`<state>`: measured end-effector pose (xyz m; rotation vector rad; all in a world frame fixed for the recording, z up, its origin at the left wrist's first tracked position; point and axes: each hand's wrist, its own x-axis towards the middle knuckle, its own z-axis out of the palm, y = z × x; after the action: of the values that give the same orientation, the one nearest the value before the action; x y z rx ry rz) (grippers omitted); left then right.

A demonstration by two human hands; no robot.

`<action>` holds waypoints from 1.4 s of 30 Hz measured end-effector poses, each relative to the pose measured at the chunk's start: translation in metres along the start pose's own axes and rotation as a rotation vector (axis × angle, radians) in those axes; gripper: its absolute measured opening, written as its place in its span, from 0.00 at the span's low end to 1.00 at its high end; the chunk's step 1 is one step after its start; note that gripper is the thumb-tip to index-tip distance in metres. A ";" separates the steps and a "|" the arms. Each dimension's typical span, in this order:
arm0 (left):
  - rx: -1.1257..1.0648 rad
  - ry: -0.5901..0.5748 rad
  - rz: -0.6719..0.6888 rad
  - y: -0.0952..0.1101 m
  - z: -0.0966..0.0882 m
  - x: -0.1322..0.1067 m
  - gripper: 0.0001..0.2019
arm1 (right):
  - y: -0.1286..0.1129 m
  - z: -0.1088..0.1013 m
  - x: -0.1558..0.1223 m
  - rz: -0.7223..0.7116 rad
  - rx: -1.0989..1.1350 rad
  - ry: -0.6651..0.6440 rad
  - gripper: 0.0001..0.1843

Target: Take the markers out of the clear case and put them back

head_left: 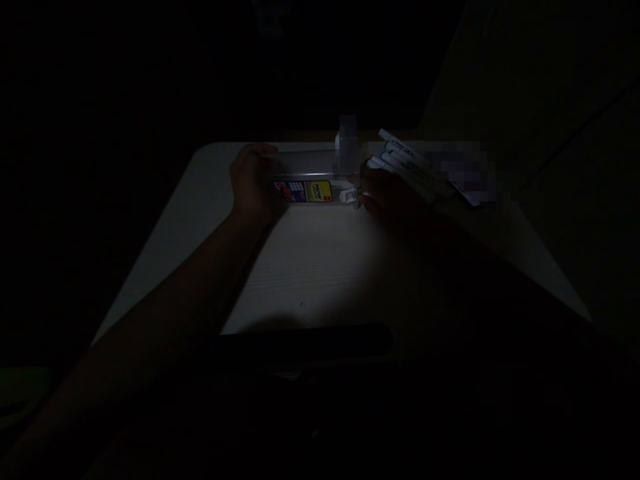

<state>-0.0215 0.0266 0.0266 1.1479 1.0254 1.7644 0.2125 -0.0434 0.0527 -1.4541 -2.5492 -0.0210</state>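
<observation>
A clear plastic box with a yellow and blue label lies on its side near the far edge of the table. My left hand is wrapped around its left end. At the right end a clear flap stands upright, and a white latch shows below it. My right hand is at this end with its fingers closed beside the latch. A small pale bit shows at its fingertips, too dark to name. Several white markers lie just behind my right hand, some with coloured ends.
The white table has rounded corners and a dark near edge. Right of the markers lies a flat, blurred-out item, perhaps a phone. A green thing shows at the lower left. The room around is very dark.
</observation>
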 end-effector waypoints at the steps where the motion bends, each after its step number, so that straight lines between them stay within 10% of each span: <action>1: -0.017 0.007 -0.014 0.000 0.000 0.000 0.01 | -0.002 0.001 0.000 -0.007 0.007 -0.007 0.28; 11: -0.047 0.003 -0.058 -0.005 -0.001 0.002 0.05 | 0.003 0.005 0.001 -0.076 -0.080 -0.022 0.16; 42: -0.056 0.013 -0.057 -0.002 0.001 0.000 0.09 | -0.006 0.006 0.002 0.042 -0.184 -0.038 0.21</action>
<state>-0.0206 0.0277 0.0248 1.0643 1.0004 1.7469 0.2051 -0.0439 0.0478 -1.5872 -2.6046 -0.2295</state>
